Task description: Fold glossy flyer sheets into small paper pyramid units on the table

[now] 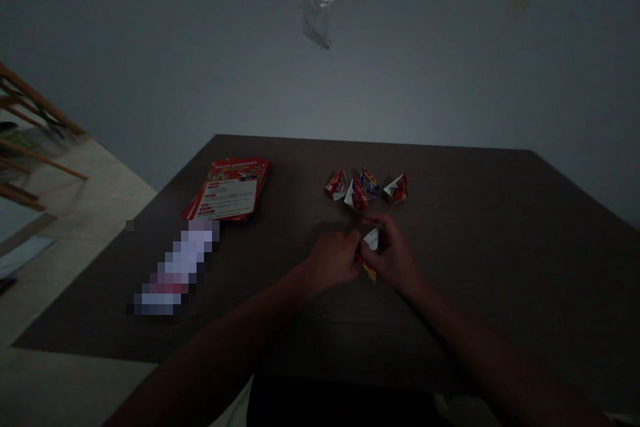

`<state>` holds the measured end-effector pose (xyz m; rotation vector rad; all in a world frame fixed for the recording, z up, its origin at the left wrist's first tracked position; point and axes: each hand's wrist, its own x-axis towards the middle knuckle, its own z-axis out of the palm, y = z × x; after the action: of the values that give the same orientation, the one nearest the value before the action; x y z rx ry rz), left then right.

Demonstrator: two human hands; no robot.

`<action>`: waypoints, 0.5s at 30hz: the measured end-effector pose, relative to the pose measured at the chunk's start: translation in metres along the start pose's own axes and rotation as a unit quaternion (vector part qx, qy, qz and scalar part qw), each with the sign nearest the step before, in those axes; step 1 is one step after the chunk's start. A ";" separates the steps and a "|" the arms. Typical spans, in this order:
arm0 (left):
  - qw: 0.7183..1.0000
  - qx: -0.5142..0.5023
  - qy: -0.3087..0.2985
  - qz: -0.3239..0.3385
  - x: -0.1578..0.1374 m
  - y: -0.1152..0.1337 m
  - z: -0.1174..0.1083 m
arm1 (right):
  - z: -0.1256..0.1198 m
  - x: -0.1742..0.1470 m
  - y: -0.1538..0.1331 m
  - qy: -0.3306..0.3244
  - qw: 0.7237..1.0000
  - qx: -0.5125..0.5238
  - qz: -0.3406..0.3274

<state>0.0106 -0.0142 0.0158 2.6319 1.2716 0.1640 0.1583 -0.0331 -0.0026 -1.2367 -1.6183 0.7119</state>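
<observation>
Both of my hands meet over the middle of the dark wooden table [475, 227]. My left hand [334, 259] and my right hand [393, 255] pinch the same small folded paper piece [371, 240], white on top with a red and yellow strip showing below. Just beyond my fingers sits a cluster of several folded paper pieces [367, 188], red, white and blue, shaped like little pyramids. The room is dim, so fine detail of the folds is hard to make out.
A stack of red and white leaflets [231, 189] lies at the left of the table. A blurred-out flat object [176, 267] lies in front of it. A wooden chair frame [30, 140] stands at far left. Plastic wrapping [318, 3] hangs above against the wall.
</observation>
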 end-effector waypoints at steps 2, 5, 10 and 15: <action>1.000 -0.002 0.002 0.001 0.001 0.001 0.000 | 0.001 -0.001 -0.002 0.001 1.000 0.012 -0.003; 1.000 0.011 0.001 0.001 0.003 0.003 0.001 | 0.001 -0.001 -0.006 0.003 1.000 0.015 -0.007; 0.999 0.045 0.004 0.013 0.003 0.003 0.001 | 0.001 0.001 -0.005 0.013 1.000 -0.005 -0.024; 0.997 0.071 -0.001 0.031 0.005 0.003 0.000 | 0.002 0.003 -0.004 0.005 0.999 0.010 -0.035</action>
<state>0.0159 -0.0126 0.0166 2.7907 1.2451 0.0831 0.1549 -0.0317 0.0009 -1.1623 -1.6355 0.6756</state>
